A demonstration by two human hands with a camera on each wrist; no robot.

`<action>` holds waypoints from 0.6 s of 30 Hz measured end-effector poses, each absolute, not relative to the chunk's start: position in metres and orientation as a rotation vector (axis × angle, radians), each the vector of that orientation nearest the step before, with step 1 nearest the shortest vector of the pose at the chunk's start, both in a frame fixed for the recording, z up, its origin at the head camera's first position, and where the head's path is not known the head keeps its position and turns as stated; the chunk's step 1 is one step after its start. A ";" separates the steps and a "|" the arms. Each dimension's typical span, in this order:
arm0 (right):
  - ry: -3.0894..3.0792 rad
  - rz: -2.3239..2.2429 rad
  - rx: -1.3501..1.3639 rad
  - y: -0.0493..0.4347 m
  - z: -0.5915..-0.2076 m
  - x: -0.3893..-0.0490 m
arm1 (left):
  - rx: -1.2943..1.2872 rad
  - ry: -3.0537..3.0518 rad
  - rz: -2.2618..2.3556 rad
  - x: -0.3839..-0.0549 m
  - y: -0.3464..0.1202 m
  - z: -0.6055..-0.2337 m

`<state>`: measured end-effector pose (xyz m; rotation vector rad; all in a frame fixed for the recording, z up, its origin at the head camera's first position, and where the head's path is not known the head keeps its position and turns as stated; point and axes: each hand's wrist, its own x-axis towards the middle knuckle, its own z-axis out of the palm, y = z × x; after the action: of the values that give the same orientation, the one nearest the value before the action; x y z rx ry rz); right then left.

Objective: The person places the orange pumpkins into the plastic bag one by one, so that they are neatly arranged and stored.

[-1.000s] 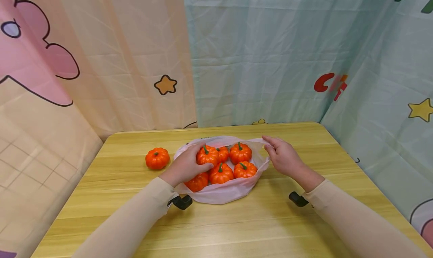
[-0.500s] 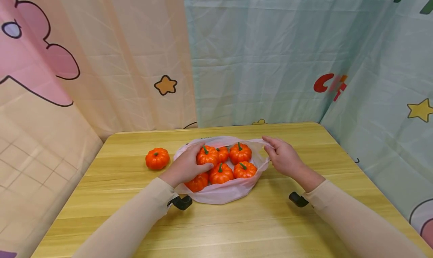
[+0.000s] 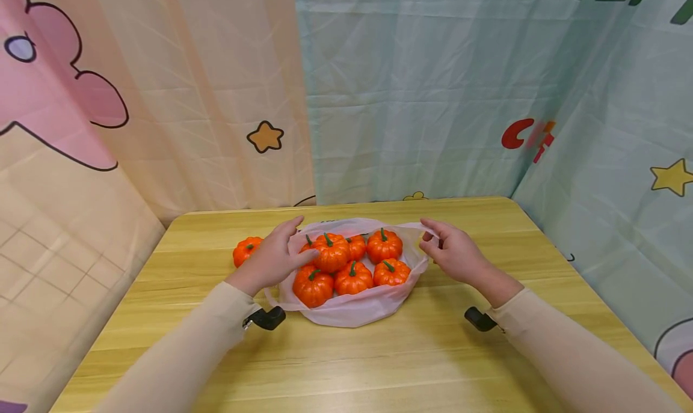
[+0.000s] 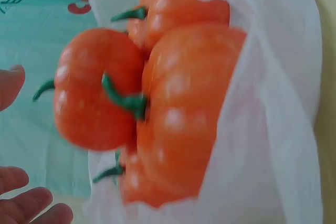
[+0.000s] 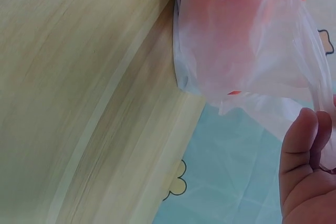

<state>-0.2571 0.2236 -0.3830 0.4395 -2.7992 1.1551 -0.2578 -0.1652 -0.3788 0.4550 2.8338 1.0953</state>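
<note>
A thin white plastic bag (image 3: 354, 314) lies with its mouth spread, holding several small orange pumpkins with green stems. One pumpkin (image 3: 332, 252) sits raised on the others near the bag's left side. My left hand (image 3: 273, 258) is beside it, thumb and fingers apart; the left wrist view shows a gap between the fingertips (image 4: 39, 205) and that pumpkin (image 4: 97, 90). At the opposite side, my right hand (image 3: 453, 253) pinches the bag's rim between thumb and fingers, pulling the plastic (image 5: 315, 77) taut. A loose pumpkin (image 3: 245, 249) on the table is partly hidden behind the left hand.
The wooden table (image 3: 433, 365) has its far edge close behind the bag. Printed curtains (image 3: 411, 100) hang at the back and on both sides. Each wrist carries a small black camera mount (image 3: 269, 318).
My left hand has let go of the raised pumpkin and moved left, its fingers opening, so more pumpkins show. The right hand stays at the bag's rim, nearly unmoved.
</note>
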 end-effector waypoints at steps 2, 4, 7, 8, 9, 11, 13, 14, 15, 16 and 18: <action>-2.800 1.145 0.453 0.225 -0.383 -0.258 | 0.426 2.865 1.075 -0.259 -0.177 -0.379; -2.803 1.139 0.463 0.226 -0.383 -0.258 | 0.393 2.918 1.013 -0.260 -0.189 -0.379; -2.811 1.134 0.477 0.227 -0.383 -0.259 | 0.339 2.989 0.932 -0.263 -0.207 -0.381; -2.811 1.138 0.482 0.228 -0.383 -0.259 | 0.321 3.016 0.902 -0.264 -0.213 -0.383; -2.811 1.141 0.488 0.228 -0.383 -0.259 | 0.301 3.030 0.885 -0.265 -0.219 -0.384; -2.812 1.148 0.498 0.228 -0.383 -0.259 | 0.259 3.039 0.873 -0.267 -0.231 -0.387; -2.811 1.157 0.507 0.229 -0.382 -0.258 | 0.219 3.034 0.866 -0.268 -0.241 -0.391; -2.813 1.158 0.506 0.229 -0.382 -0.258 | 0.202 3.025 0.866 -0.269 -0.245 -0.393; -2.814 1.159 0.507 0.229 -0.382 -0.258 | 0.186 3.014 0.866 -0.269 -0.249 -0.395; -2.815 1.160 0.506 0.229 -0.382 -0.258 | 0.176 3.005 0.864 -0.269 -0.253 -0.397; -2.814 1.161 0.507 0.229 -0.381 -0.258 | 0.157 2.989 0.860 -0.270 -0.257 -0.401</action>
<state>-0.2577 0.2287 -0.3815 0.5067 -2.8137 1.1606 -0.2699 -0.2573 -0.4009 0.1575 2.9895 0.8598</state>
